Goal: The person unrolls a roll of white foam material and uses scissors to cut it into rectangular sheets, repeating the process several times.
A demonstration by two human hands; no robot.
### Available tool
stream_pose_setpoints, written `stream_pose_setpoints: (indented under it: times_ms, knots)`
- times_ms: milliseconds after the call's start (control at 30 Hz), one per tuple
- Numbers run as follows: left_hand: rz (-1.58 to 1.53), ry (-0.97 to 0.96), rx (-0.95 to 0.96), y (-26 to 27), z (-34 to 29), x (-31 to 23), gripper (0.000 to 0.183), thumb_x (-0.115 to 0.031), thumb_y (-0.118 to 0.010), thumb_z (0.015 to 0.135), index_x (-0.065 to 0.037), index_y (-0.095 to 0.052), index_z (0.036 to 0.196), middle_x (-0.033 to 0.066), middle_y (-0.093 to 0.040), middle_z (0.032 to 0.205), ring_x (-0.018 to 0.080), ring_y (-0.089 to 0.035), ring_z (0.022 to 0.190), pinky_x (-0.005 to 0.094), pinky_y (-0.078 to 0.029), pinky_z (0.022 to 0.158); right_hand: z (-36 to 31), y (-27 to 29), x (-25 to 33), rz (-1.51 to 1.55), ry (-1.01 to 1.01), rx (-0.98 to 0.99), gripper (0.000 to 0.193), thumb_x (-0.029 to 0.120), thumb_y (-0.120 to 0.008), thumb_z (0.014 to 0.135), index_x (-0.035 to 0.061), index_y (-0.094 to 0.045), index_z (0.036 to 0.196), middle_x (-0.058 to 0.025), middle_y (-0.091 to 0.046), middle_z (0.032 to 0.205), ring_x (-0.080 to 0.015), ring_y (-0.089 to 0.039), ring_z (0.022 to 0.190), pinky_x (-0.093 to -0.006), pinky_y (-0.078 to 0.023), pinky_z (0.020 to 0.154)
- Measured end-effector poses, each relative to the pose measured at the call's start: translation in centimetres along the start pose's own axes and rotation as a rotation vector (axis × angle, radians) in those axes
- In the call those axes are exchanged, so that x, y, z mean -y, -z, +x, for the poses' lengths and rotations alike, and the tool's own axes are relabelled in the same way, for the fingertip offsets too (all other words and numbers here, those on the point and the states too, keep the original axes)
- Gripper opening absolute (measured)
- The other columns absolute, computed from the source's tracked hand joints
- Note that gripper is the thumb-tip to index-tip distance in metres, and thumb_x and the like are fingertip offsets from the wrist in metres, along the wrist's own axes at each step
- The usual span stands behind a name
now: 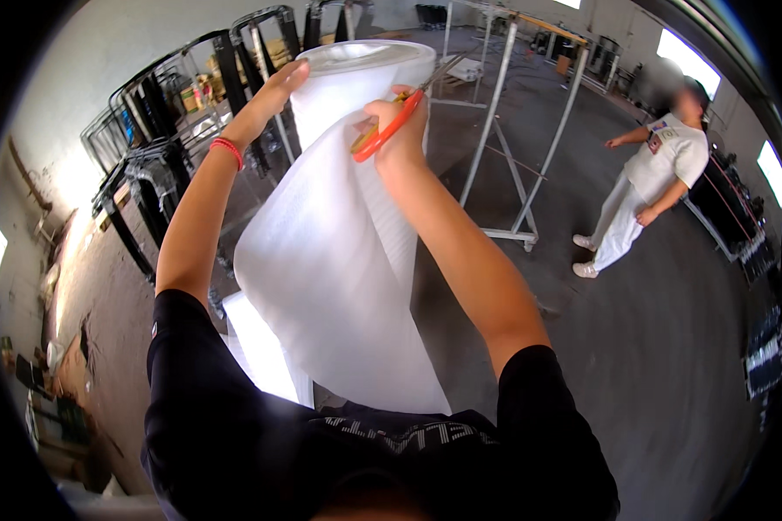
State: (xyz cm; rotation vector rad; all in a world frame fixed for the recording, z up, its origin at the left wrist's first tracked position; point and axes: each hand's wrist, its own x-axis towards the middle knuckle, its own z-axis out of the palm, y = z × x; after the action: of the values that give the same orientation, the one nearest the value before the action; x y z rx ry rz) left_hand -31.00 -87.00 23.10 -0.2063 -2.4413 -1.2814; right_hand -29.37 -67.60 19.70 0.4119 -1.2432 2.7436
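Note:
A big roll of thin white foam sheet (321, 113) stands upright in front of me, its round end facing up. My left hand (284, 84) lies against the left side of the roll near the top rim, fingers stretched out along it. In my right hand (400, 130) is a pair of scissors (391, 130) with orange handles, the blades pointing up and to the right past the roll. A loose flap of the foam sheet (321, 252) hangs from the roll toward my body. My right fingers are partly hidden behind the scissors, beside the sheet.
Black metal frames (152, 165) stand in rows at the left. A grey wheeled metal rack (495, 130) is beyond the roll to the right. Another person (660, 174) in light clothes stands farther right, near dark stacked goods (730, 208). Below the flap is a bright white panel (261, 352).

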Motion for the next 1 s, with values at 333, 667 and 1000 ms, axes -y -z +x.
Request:
stream_pose_setpoints:
  times_ms: [333,667,1000]
  knots:
    - [0.336,-0.099,0.230,3.4,-7.1,-1.6,0.019,-0.009,-0.061,0.073,0.001,-0.058,0.090,0.0041,-0.059,0.072,0.0097,-0.054,0.067,0.0235,-0.044,0.063,3.0,-1.4,-1.0,-0.245,-0.061,0.202,0.033,0.000,-0.051,0.065,0.0039,-0.039,0.096,-0.0128,-0.049,0.078,-0.0205,-0.055,0.055,-0.0311,-0.049,0.047]
    - [0.946,-0.324,-0.052,8.8,-4.4,0.5,0.021,-0.016,-0.061,0.074,-0.002,-0.050,0.086,0.0159,-0.059,0.072,0.0348,-0.057,0.071,0.0404,-0.044,0.063,10.2,-1.7,10.7,-1.899,1.292,0.841,0.026,0.008,-0.057,0.073,0.0102,-0.052,0.098,-0.0080,-0.053,0.091,-0.0223,-0.051,0.093,-0.0341,-0.040,0.074]
    - [0.930,-0.496,-0.102,9.0,-8.7,0.1,0.028,-0.030,-0.058,0.078,-0.005,-0.047,0.080,0.0121,-0.055,0.064,0.0314,-0.054,0.063,0.0372,-0.042,0.056,10.0,-8.9,10.0,-2.185,1.638,1.368,0.026,0.004,-0.053,0.073,0.0119,-0.047,0.098,-0.0032,-0.048,0.095,-0.0156,-0.046,0.097,-0.0293,-0.034,0.075]
